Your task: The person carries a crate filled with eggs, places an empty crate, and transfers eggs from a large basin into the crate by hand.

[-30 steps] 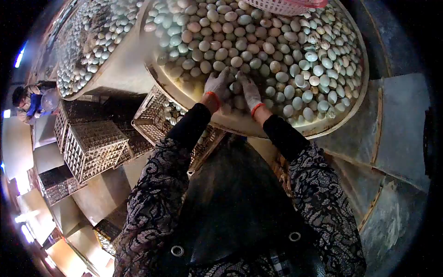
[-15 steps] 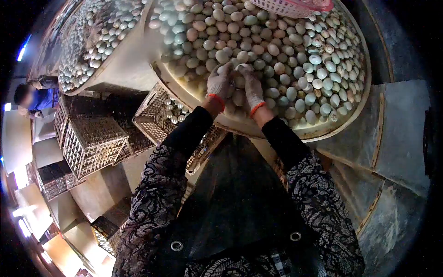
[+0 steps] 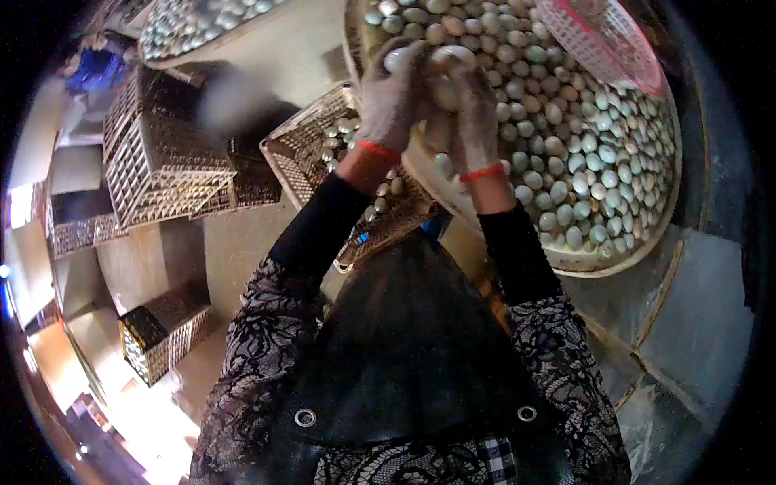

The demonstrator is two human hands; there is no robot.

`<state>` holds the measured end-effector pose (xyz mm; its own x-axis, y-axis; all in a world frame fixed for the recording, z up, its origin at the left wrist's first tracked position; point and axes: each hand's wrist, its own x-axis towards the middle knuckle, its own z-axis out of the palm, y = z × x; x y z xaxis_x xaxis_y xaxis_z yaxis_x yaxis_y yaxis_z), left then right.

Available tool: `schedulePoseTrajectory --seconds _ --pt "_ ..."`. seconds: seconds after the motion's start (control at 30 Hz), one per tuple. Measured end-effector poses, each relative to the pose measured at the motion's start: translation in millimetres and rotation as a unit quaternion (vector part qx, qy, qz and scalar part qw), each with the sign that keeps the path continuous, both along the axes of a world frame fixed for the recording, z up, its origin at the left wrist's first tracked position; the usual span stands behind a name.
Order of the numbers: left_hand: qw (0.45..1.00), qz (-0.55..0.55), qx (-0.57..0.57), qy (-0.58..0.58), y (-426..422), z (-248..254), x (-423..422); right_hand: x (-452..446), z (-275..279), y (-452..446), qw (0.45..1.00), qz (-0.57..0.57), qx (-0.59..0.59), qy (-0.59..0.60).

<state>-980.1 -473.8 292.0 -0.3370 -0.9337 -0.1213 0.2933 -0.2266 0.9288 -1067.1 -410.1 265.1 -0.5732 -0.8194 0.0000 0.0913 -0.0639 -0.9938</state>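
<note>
Both hands wear pale gloves and are raised close together at the left rim of a large round tub (image 3: pixel 594 265) heaped with pale eggs (image 3: pixel 558 145). My left hand (image 3: pixel 392 97) is curled around eggs, one whitish egg (image 3: pixel 396 59) showing at its fingers. My right hand (image 3: pixel 473 113) is closed on eggs too; a pale egg (image 3: pixel 454 56) shows at its fingertips. How many eggs each hand holds is hidden. Left of and below my left hand stands an open plastic crate (image 3: pixel 279 153) with several eggs inside.
A pink-rimmed basket (image 3: pixel 606 40) rests on the eggs at the tub's top right. Stacked slatted crates (image 3: pixel 162 162) stand at the left, with another crate (image 3: pixel 174 335) lower down. A second tub of eggs (image 3: pixel 202 28) is at the upper left. A person in blue (image 3: pixel 97 69) is beyond.
My hands have lifted from the egg heap with eggs in them and moved toward the tub's left rim, nearer the crate. The view has turned, so the tub sits further right.
</note>
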Motion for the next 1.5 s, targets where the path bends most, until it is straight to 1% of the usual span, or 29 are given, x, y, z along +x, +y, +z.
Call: schedulePoseTrajectory --seconds 0.13,0.17,0.2,0.27,0.3,0.37,0.4,0.43,0.47,0.53,0.6,0.7,0.73,0.8,0.83,0.87,0.9,0.93,0.97,1.07,1.13,1.17,1.23,1.27,1.37,1.4,1.43,1.47,1.5 --pt "0.995 0.086 -0.031 -0.035 -15 8 79 71 -14 -46 0.977 0.070 -0.113 -0.167" --pt "0.992 0.117 -0.018 -0.053 -20 -4 95 90 -8 -53 0.990 0.083 -0.095 -0.057" --pt "0.986 0.148 -0.004 -0.071 -24 -12 110 110 -11 -61 0.967 0.109 -0.064 -0.222" --pt "0.969 0.163 -0.080 -0.168 -40 -67 144 134 -49 -78 0.971 0.140 -0.008 -0.193" --pt "0.935 0.158 -0.167 -0.271 -47 -104 161 143 -72 -84 0.971 0.154 0.021 -0.180" --pt "0.707 0.142 -0.384 -0.576 -47 -154 182 159 -117 -96 0.940 0.209 0.079 -0.259" --pt "0.665 0.154 -0.435 -0.587 -50 -181 190 168 -158 -102 0.949 0.209 0.069 -0.226" --pt "0.894 0.139 -0.195 -0.379 -56 -207 186 175 -203 -111 0.952 0.212 0.066 -0.210" --pt "0.962 0.246 0.060 -0.104 -62 -233 183 182 -246 -121 0.955 0.215 0.063 -0.194" --pt "0.913 0.274 0.253 0.167 -80 -321 204 180 -332 -138 0.943 0.296 0.068 0.134" --pt "0.945 0.231 0.163 -0.164 -82 -369 204 176 -404 -148 0.823 0.346 0.056 0.446" --pt "0.876 0.204 0.086 -0.429 -83 -409 212 196 -372 -147 0.943 0.276 0.181 -0.038" --pt "0.851 0.190 0.051 -0.486 -85 -427 215 202 -387 -155 0.938 0.265 0.166 0.151" --pt "0.700 0.119 -0.159 -0.685 -92 -469 223 194 -384 -157 0.812 0.385 0.230 0.372" --pt "0.789 0.164 -0.106 -0.583 -92 -478 222 190 -365 -159 0.732 0.435 0.232 0.471" --pt "0.856 0.218 -0.056 -0.465 -91 -487 221 194 -359 -160 0.795 0.400 0.202 0.408" --pt "0.763 0.250 -0.101 -0.588 -85 -450 207 194 -360 -160 0.805 0.386 0.180 0.413" --pt "0.840 0.318 0.045 -0.438 -87 -409 199 194 -362 -159 0.814 0.371 0.159 0.418" --pt "0.844 0.311 0.052 -0.434 -87 -401 198 195 -362 -159 0.822 0.356 0.137 0.424" --pt "0.848 0.288 0.043 -0.442 -89 -411 201 196 -364 -162 0.860 0.298 0.189 0.368" --pt "0.803 0.188 -0.024 -0.565 -88 -485 223 194 -366 -156 0.835 0.302 0.202 0.414" --pt "0.795 0.149 0.006 -0.588 -90 -481 224 192 -367 -153 0.806 0.311 0.214 0.456" --pt "0.796 0.091 0.148 -0.580 -87 -438 216 185 -357 -143 0.851 0.288 0.175 0.403" --pt "0.797 0.077 0.218 -0.558 -85 -417 209 181 -331 -131 0.815 0.341 0.226 0.410" --pt "0.897 0.213 0.207 -0.326 -76 -416 209 178 -312 -115 0.851 0.308 0.265 0.332" --pt "0.761 0.012 0.020 -0.648 -82 -450 238 174 -288 -94 0.875 0.282 0.242 0.311" --pt "0.441 -0.080 -0.191 -0.873 -89 -485 267 172 -257 -75 0.896 0.253 0.221 0.291" --pt "0.691 0.098 -0.111 -0.707 -69 -407 236 170 -226 -56 0.919 0.241 0.195 0.242" --pt "0.824 0.246 -0.064 -0.506 -56 -342 210 164 -190 -38 0.941 0.224 0.165 0.195"
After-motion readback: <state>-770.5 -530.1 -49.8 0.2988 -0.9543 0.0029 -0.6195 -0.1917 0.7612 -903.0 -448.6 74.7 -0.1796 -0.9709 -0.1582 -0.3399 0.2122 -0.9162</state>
